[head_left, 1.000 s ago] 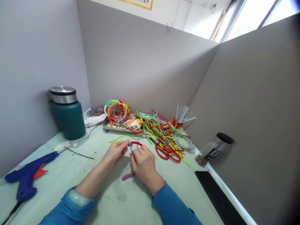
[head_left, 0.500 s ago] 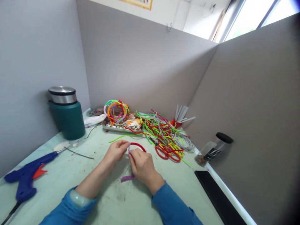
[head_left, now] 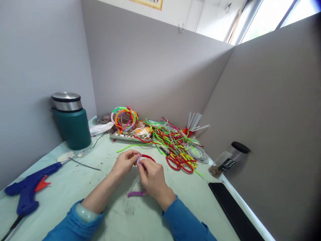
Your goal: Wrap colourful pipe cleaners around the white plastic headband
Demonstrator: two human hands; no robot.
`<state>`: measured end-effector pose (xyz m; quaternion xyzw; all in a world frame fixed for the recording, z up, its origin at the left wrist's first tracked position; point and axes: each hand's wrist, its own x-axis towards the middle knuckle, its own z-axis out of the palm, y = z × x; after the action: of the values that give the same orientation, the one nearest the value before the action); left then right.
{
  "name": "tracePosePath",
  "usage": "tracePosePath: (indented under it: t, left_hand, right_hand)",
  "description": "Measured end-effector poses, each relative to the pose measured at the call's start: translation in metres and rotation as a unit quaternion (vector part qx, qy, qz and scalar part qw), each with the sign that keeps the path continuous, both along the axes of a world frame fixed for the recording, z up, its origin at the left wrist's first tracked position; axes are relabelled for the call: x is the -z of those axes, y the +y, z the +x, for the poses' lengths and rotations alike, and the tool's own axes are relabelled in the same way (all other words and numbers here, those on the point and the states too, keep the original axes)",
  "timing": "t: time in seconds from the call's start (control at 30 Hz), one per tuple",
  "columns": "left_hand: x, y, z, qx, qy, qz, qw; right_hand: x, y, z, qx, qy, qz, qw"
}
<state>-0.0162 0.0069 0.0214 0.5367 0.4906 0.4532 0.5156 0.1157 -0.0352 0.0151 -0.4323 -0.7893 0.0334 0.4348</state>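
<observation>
My left hand (head_left: 126, 163) pinches a fuzzy pipe cleaner, with a light purple stretch (head_left: 139, 158) showing between the fingertips of both hands. My right hand (head_left: 152, 174) grips the same piece from the other side, thumb and forefinger pressed together. A red curved stretch (head_left: 148, 156) arches behind the right fingers; how it joins the purple one is hidden. Below the right hand, a darker purple end (head_left: 136, 193) extends to the left, low over the table, partly covered by the hand.
Behind lie a metal tray (head_left: 130, 138) of shells, colourful rings (head_left: 124, 118), a heap of pipe cleaners (head_left: 173, 134) and red-handled scissors (head_left: 179, 164). A blue glue gun (head_left: 27, 190) and green flask (head_left: 72, 127) stand left. A jar (head_left: 227, 160) and black bar (head_left: 233, 211) are right.
The fingertips have drawn closer together round the light purple stretch. The red arc shows less, and the darker purple end has shifted slightly left and down.
</observation>
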Motion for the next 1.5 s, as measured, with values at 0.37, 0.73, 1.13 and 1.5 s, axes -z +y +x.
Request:
tracePosePath:
  t: [0.37, 0.73, 1.13, 1.5]
  left_hand:
    - [0.002, 0.0, 0.001, 0.014, 0.063, 0.096, 0.993]
    - [0.0, -0.005, 0.002, -0.067, 0.191, 0.186, 0.961]
    - [-0.014, -0.016, 0.008, 0.108, 0.087, 0.113, 0.984]
    - [-0.018, -0.017, 0.008, 0.075, 0.049, 0.127, 0.988]
  right_hand:
    - [-0.007, 0.002, 0.003, 0.021, 0.138, -0.073, 0.988]
    - [-0.02, 0.005, 0.007, -0.077, 0.312, -0.233, 0.918]
    - [-0.011, 0.036, 0.044, 0.032, 0.286, -0.214, 0.933]
    - [0.003, 0.039, 0.044, -0.016, 0.266, -0.3, 0.916]
